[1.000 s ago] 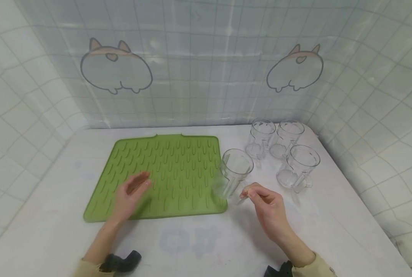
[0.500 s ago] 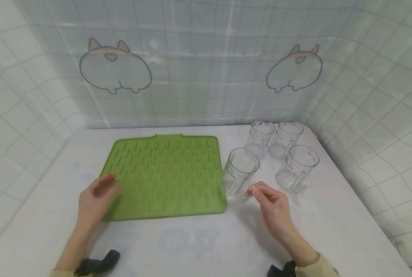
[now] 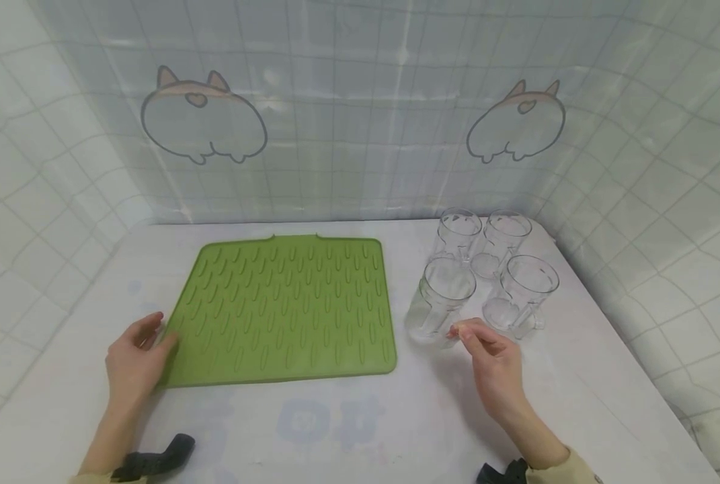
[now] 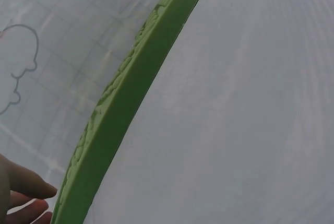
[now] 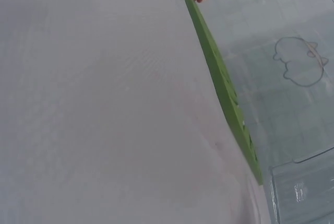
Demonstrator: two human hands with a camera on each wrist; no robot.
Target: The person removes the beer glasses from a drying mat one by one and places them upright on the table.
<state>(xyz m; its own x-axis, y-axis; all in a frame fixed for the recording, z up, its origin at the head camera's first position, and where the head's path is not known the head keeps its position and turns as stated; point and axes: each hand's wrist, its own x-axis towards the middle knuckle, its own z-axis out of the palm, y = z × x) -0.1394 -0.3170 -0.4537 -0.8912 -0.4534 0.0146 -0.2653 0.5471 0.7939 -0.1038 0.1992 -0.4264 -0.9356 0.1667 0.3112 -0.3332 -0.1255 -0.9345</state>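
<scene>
In the head view, my right hand (image 3: 494, 363) pinches the handle of a clear glass mug (image 3: 437, 302) just right of the green ridged mat (image 3: 287, 309). The mug stands upright or nearly so; whether its base touches the table I cannot tell. Part of this mug (image 5: 305, 190) shows low in the right wrist view. My left hand (image 3: 134, 359) is at the mat's front left corner, fingers loosely bent, thumb beside the edge. Nothing is in its grasp, and contact with the mat is unclear.
Behind and right of the pinched mug stand three more glass mugs, a back left one (image 3: 458, 232), a back right one (image 3: 500, 242) and a nearer one (image 3: 526, 292). Grid-patterned sheeting (image 3: 360, 121) walls in the white table (image 3: 335, 430) at the back and sides.
My right hand has drawn the glass mug rightward, from over the mat's right edge to beside it. My left hand has moved left from above the mat to its left edge.
</scene>
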